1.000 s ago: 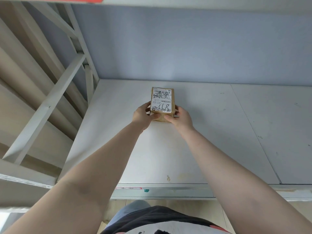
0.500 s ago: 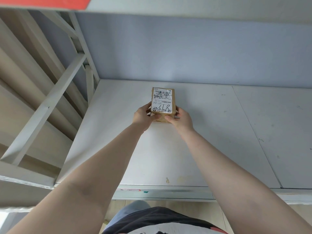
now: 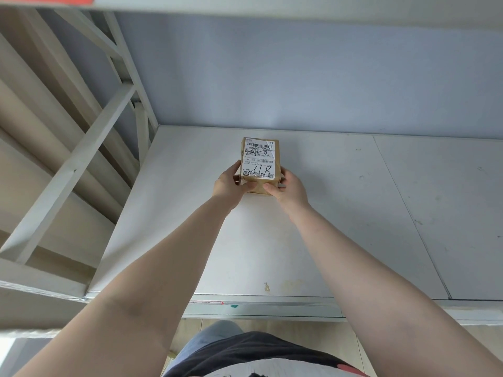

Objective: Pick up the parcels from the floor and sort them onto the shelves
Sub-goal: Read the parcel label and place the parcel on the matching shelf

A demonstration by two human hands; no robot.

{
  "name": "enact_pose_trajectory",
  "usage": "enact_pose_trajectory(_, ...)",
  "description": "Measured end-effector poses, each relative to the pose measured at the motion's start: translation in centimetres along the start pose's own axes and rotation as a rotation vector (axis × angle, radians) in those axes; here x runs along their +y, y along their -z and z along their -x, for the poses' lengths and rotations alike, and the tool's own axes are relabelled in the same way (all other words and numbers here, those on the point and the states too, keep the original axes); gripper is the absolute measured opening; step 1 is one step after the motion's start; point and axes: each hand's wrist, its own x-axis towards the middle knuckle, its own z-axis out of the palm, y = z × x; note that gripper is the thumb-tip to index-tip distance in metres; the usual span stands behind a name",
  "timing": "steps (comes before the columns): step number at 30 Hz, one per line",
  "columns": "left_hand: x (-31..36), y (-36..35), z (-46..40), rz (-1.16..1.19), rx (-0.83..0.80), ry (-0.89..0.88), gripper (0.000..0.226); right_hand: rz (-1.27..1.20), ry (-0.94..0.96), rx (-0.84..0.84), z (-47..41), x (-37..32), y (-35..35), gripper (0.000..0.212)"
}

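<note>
Parcel [image 3: 260, 161] placement is the step in hand: a small brown box with a white shipping label facing up, held over the middle-left of the pale shelf [image 3: 340, 227], well short of the blue-grey back wall [image 3: 299, 83]. Both hands are clamped on its near end, the left hand [image 3: 230, 186] on the left side and the right hand [image 3: 287, 187] on the right, thumbs curled over the front edge. Whether its base already touches the shelf board I cannot tell; it looks very close to it, if not resting.

To do this well, I would judge that the box should go down flat, its far edge and near edge meeting the board together, so it does not tip. The label (with the handwritten number on it) is best left facing up and readable from the front. Fingers should let go only once the weight is plainly on the shelf, then slide back toward the front edge without dragging the box along. The shelf seam [image 3: 408, 213] lies well to the right, so there is no uneven joint under the parcel.
</note>
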Motion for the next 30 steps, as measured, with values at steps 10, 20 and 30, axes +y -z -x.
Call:
enact_pose_trajectory(10,0.21,-0.41,0.24,-0.008,0.024,0.026,0.082,0.025,-0.034,-0.008,-0.20,0.14,-0.17,0.070)
enact_pose_trajectory(20,0.28,-0.70,0.28,0.017,0.043,0.017,0.072,0.033,-0.017,-0.006,0.00,-0.28,0.07,0.066)
enact_pose_trajectory(30,0.41,-0.69,0.48,0.003,0.042,0.022,0.075,0.029,-0.049,0.004,0.27,-0.31,0.19,0.071)
